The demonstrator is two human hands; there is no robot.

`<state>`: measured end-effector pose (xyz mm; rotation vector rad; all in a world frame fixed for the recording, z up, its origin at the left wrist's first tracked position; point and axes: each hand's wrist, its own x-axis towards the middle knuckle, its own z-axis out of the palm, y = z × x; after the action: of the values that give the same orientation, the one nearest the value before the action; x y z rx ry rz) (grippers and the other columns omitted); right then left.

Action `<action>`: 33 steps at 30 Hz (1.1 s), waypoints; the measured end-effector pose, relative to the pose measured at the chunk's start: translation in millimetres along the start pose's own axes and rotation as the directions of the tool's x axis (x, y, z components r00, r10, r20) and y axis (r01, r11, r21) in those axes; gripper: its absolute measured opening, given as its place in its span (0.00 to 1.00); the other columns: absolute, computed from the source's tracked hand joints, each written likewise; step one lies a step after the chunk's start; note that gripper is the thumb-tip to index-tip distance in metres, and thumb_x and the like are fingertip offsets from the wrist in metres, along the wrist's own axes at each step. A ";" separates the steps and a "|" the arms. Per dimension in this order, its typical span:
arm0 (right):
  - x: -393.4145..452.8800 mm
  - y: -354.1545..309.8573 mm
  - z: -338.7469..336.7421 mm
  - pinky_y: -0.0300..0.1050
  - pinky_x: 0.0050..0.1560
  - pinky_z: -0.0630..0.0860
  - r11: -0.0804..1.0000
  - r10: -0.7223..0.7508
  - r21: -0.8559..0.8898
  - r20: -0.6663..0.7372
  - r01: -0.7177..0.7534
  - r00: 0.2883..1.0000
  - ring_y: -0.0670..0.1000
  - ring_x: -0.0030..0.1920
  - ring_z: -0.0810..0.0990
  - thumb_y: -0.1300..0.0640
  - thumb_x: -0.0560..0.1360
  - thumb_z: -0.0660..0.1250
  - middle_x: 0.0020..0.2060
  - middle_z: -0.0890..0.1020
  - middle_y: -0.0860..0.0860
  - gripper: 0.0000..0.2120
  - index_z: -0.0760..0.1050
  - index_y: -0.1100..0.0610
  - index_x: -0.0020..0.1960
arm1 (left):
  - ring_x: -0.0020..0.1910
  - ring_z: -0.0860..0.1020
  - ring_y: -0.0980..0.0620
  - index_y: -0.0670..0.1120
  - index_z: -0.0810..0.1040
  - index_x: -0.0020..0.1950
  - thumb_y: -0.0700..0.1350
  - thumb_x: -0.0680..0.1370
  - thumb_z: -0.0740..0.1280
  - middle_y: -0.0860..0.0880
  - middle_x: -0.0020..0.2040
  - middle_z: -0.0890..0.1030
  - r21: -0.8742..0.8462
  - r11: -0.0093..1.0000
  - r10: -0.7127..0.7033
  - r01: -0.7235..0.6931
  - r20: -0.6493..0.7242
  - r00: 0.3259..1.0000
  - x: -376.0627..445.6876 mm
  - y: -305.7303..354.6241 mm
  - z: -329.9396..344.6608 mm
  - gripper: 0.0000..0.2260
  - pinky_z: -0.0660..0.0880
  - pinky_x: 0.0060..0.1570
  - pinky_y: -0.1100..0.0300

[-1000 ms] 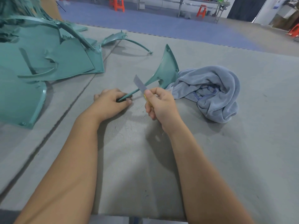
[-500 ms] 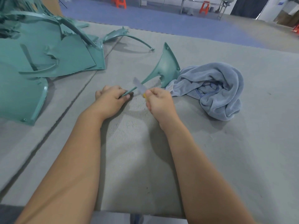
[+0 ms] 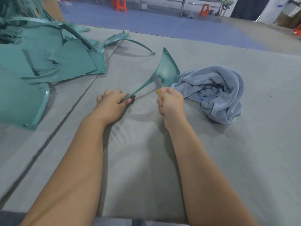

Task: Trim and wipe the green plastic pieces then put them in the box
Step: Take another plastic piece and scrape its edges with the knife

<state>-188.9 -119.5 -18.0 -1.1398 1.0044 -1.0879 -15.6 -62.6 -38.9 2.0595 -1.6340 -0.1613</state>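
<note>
Blade (image 3: 156, 81) moved up the green piece (image 3: 168, 69) | left hand (image 3: 112, 103) grip pinches its stem | right hand (image 3: 171, 101) grips blade

Two hands are showing: the left hand (image 3: 112, 103) and the right hand (image 3: 171, 101). One green plastic piece (image 3: 167, 70) is being held, and one blade (image 3: 156, 82) is lying against it. One grey-blue towel (image 3: 216, 92) is sitting on the desk (image 3: 244, 160). One heap of green pieces (image 3: 40, 59) is lying at the left, its count impossible to tell. One curved green strip (image 3: 130, 40) is lying apart. Four orange stools are standing behind, one of them (image 3: 119, 4) near the top edge.
</note>
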 end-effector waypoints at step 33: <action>-8.4 -4.0 -11.6 0.41 0.30 0.59 0.935 -0.172 -0.274 0.201 0.224 0.964 0.46 0.27 0.62 0.62 0.79 0.62 0.21 0.66 0.44 0.16 0.72 0.55 0.33 | 0.45 0.81 0.56 0.64 0.82 0.54 0.55 0.71 0.69 0.57 0.44 0.84 -0.460 0.881 0.087 -0.110 -0.071 0.994 -11.8 39.2 -3.7 0.13 0.76 0.47 0.57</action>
<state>-202.3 -113.6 -15.3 -1.5804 0.9477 -0.9957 -51.8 -56.4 -20.5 1.6009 -1.4899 -0.4204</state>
